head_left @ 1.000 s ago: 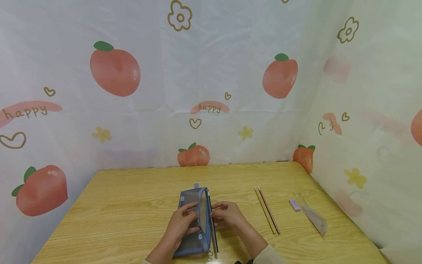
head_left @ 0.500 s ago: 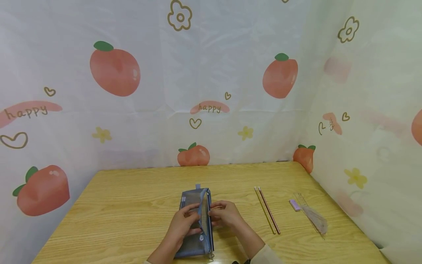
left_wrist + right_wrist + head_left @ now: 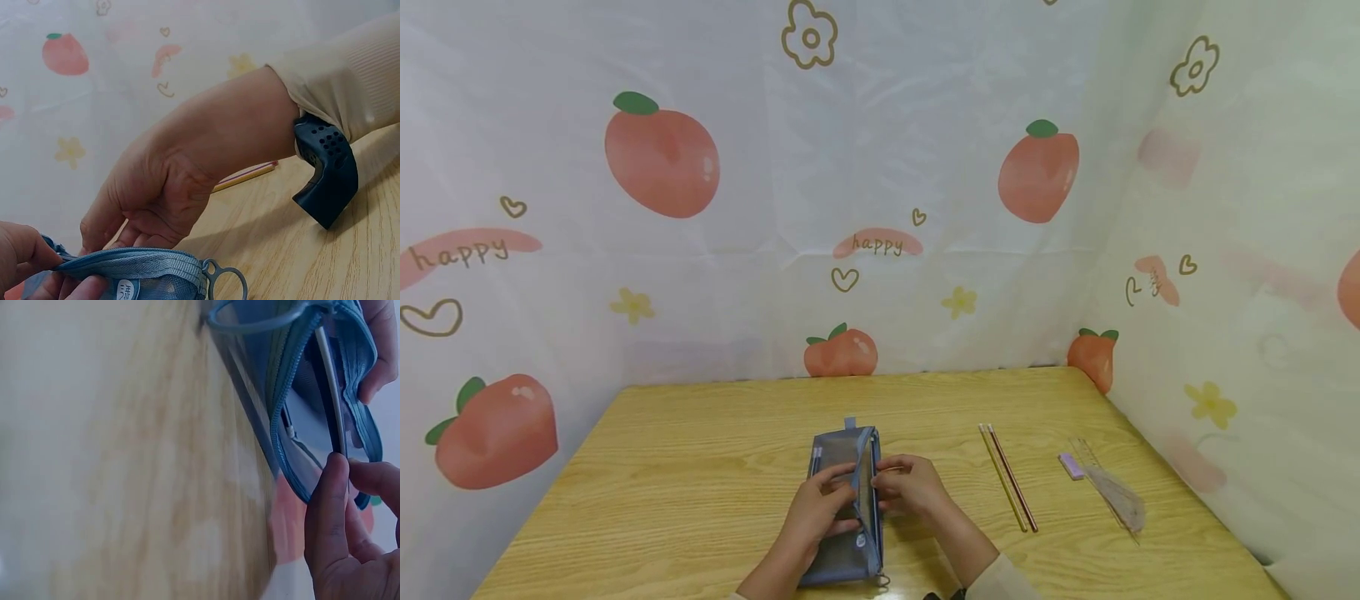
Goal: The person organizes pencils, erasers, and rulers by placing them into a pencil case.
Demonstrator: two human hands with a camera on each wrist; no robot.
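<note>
A blue-grey mesh pencil case [image 3: 842, 562] lies on the table with its zip open. My left hand [image 3: 814, 510] grips the zipped rim, which the left wrist view shows between thumb and fingers. At the opening's right side is my right hand [image 3: 916, 487]. Its thumb and fingertips pinch a dark pencil [image 3: 332, 394], seen lengthwise inside the mouth of the case in the right wrist view. Another slim item [image 3: 289, 422] shows deeper in the case. A metal ring [image 3: 228, 281] hangs from the end of the zip.
Two pencils [image 3: 1007, 479], one gold and one dark red, lie right of the hands on the wooden table [image 3: 700, 433]. Beyond them are a purple eraser [image 3: 1071, 466] and a clear plastic sleeve [image 3: 1118, 498] with a transparent ruler. Printed curtains surround the table's back and right.
A second ago the dark pencil lay outside, along the case's right edge; my right hand has moved it left into the opening. My left hand has stayed on the rim.
</note>
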